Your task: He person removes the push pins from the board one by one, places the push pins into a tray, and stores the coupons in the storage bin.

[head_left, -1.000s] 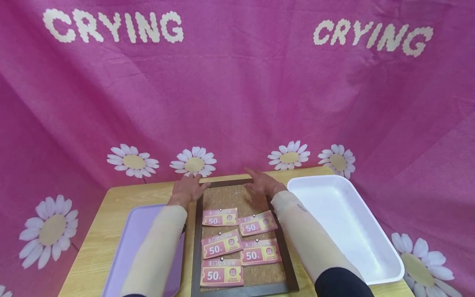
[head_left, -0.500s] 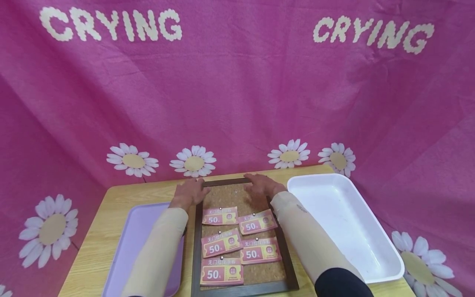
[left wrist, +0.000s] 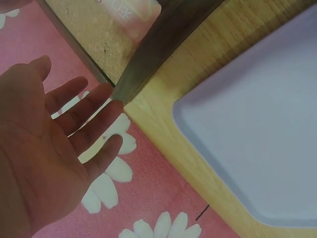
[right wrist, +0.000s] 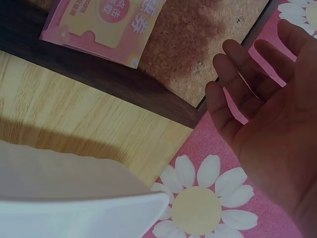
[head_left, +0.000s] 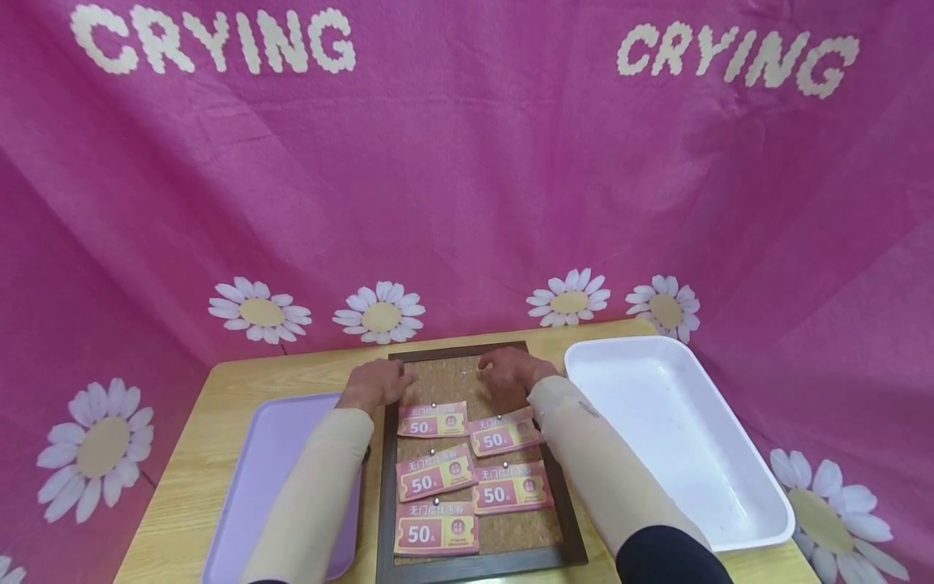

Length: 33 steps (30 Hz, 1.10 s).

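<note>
A cork board with a dark frame lies on the wooden table, holding several pink and yellow coupons marked 50. Small round pins sit at the coupons' top edges. My left hand hovers at the board's far left corner, fingers loosely bent and holding nothing. Over the far right part of the board is my right hand, also relaxed, with nothing in it. The left wrist view shows the left palm beside the frame's corner; the right wrist view shows the right palm likewise.
A shallow purple tray lies left of the board, partly under the left forearm. To the right stands a deep white tray. A pink curtain with daisies hangs behind the table.
Both hands have drawn back slightly from the board's far edge towards the person, and their fingers have bent more. The board and coupons stay in place on the table.
</note>
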### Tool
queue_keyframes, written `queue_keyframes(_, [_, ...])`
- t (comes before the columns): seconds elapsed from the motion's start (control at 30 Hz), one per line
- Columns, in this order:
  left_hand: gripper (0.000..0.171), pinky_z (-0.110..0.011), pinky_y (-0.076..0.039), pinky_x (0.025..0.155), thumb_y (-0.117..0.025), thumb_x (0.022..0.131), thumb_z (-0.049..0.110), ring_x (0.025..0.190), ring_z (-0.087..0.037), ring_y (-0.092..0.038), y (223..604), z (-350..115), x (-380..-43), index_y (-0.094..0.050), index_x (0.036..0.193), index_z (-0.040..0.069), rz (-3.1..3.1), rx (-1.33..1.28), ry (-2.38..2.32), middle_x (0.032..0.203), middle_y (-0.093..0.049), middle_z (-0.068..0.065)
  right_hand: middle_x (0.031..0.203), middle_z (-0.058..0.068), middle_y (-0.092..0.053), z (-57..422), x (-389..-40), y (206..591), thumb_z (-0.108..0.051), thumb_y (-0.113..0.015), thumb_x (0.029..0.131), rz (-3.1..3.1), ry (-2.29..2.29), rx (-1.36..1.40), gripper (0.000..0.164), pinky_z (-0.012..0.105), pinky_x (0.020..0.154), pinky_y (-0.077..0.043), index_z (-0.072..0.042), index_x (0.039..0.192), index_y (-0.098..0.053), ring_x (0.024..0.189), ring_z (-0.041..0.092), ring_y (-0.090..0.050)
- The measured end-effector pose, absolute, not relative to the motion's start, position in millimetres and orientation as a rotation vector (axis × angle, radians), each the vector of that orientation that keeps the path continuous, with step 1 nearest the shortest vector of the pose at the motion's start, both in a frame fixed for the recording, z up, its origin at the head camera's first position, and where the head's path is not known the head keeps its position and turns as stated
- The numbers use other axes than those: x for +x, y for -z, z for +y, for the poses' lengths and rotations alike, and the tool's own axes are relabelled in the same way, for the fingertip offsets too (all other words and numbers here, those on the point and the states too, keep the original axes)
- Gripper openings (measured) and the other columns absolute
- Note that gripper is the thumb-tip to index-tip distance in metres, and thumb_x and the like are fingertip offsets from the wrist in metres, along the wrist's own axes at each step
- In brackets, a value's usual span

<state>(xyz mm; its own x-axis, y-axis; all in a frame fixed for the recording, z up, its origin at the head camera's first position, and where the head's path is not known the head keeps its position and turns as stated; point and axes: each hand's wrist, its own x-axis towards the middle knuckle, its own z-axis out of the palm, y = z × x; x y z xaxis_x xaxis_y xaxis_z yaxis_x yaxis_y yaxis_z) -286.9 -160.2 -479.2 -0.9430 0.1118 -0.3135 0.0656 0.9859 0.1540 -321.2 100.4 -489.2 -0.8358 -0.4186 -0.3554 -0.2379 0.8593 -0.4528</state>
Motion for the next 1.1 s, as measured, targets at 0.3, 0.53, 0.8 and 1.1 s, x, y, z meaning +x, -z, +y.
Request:
queue_keyframes(0.3, [0.041,-0.045,-0.048,0.086,-0.045,0.097,0.048,0.092,-0.026,-0.062,490.2,-157.1,-284.4,-0.063,0.112,0.014,2.758,0.145,-0.162,0.103,-0.067,-0.008,0.112,0.000,-0.066,95.3,-311.0,493.4,-0.035,-0.055,0.095,2.577,0.374,-0.584,0.034,0.035,0.093,-0.048,-0.020,0.124,-0.060,0.097,0.015,-0.058])
queue_keyframes(0.53, [0.029,-0.043,-0.048,0.083,-0.059,0.089,0.041,0.087,-0.024,-0.062,497.1,-155.3,-284.2,-0.065,0.106,0.018,2.739,0.176,-0.133,0.100,-0.068,-0.005,0.115,-0.001,-0.064,87.8,-310.0,498.0,-0.037,-0.052,0.096,2.539,0.412,-0.526,0.032,0.041,0.098,-0.044,-0.021,0.123,-0.062,0.103,0.017,-0.056])
queue_keyframes(0.8, [0.024,-0.042,-0.049,0.084,-0.065,0.086,0.035,0.091,-0.025,-0.064,502.5,-151.0,-283.3,-0.065,0.105,0.020,2.745,0.195,-0.151,0.101,-0.069,-0.004,0.109,-0.003,-0.065,81.7,-308.3,501.6,-0.028,-0.060,0.091,2.531,0.428,-0.565,0.027,0.038,0.093,-0.047,-0.021,0.116,-0.064,0.097,0.015,-0.058])
queue_keyframes(1.1, [0.027,-0.043,-0.049,0.086,-0.070,0.083,0.032,0.097,-0.023,-0.062,510.2,-149.0,-284.7,-0.065,0.107,0.020,2.749,0.200,-0.180,0.105,-0.067,-0.003,0.121,0.000,-0.065,77.0,-308.5,513.6,-0.025,-0.062,0.089,2.538,0.477,-0.563,0.029,0.038,0.098,-0.045,-0.020,0.117,-0.066,0.110,0.018,-0.059])
